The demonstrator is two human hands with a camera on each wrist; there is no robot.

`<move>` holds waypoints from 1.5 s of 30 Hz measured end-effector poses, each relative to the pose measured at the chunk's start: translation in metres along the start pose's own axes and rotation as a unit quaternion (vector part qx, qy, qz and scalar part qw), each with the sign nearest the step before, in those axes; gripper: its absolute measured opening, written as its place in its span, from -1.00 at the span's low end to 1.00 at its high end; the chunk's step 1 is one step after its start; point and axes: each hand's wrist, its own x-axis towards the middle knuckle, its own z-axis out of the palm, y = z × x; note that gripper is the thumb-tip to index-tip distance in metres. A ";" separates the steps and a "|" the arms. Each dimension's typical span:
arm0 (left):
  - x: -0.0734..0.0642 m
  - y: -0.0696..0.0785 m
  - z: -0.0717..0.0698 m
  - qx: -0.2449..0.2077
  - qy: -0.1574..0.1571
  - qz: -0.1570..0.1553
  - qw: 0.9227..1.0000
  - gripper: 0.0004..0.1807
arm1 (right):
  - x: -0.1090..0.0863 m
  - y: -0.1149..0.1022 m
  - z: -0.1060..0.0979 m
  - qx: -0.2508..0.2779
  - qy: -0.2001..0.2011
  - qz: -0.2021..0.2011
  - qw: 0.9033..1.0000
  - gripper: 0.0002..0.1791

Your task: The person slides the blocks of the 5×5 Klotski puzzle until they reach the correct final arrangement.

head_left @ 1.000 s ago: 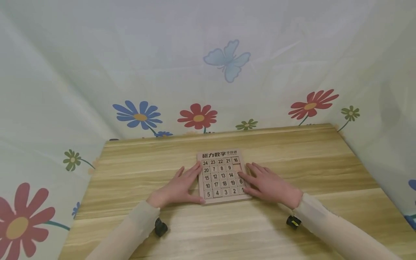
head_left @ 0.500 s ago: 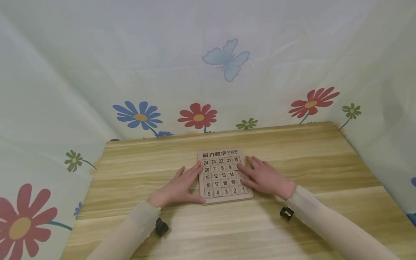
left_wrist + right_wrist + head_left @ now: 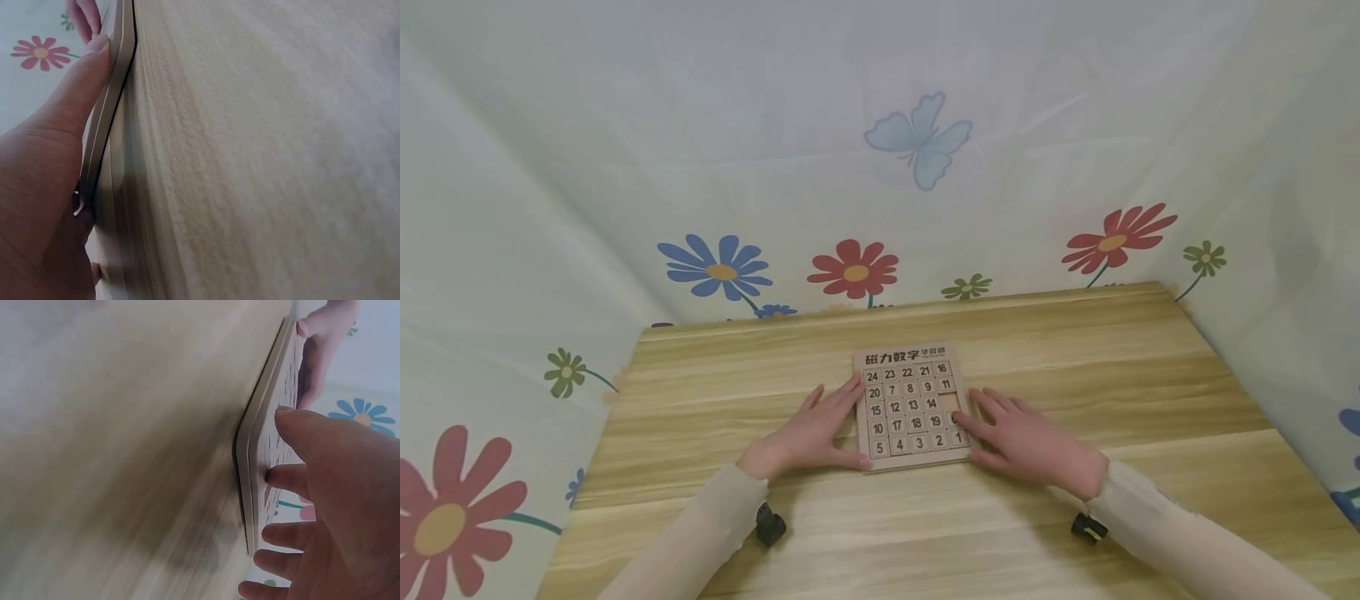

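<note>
A wooden sliding number puzzle (image 3: 917,459) lies flat on the table, with numbered square tiles in its frame and Chinese lettering along the top. My left hand (image 3: 808,437) rests against its left side, fingers along the edge and thumb (image 3: 94,59) on the near left corner. At the right side, my right hand (image 3: 1037,446) touches the number 6 tile (image 3: 952,422) with a straight index fingertip, which partly covers it. Above that tile is the vacant square (image 3: 950,403), and over this sits the number 11 tile (image 3: 946,385). The other right fingers spread beside the frame.
The wood-grain table (image 3: 880,533) extends around the puzzle. Behind it and at both sides hangs a pale cloth (image 3: 775,125) printed with flowers and a butterfly. Small black devices (image 3: 770,525) sit at both wrists.
My right index finger slid the number 11 tile up one place, so the vacant square shifted down. That hand has since drawn back to the number 6 tile. The left hand stays put.
</note>
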 end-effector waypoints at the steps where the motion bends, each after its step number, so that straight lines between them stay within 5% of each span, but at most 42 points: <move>1: 0.000 0.000 0.000 0.002 -0.001 0.000 1.000 0.40 | -0.001 -0.001 0.001 0.002 0.000 0.000 1.000 -0.30; 18: 0.002 -0.003 0.006 -0.001 0.001 0.001 1.000 0.42 | 0.013 0.010 0.005 -0.006 0.018 0.018 1.000 -0.30; 35: 0.002 -0.006 0.006 0.009 0.004 -0.002 1.000 0.43 | -0.023 -0.012 0.003 -0.008 0.011 -0.024 1.000 -0.34; 45: 0.003 -0.005 0.006 0.007 0.001 -0.005 1.000 0.44 | -0.011 -0.005 0.011 -0.012 0.030 0.003 0.999 -0.29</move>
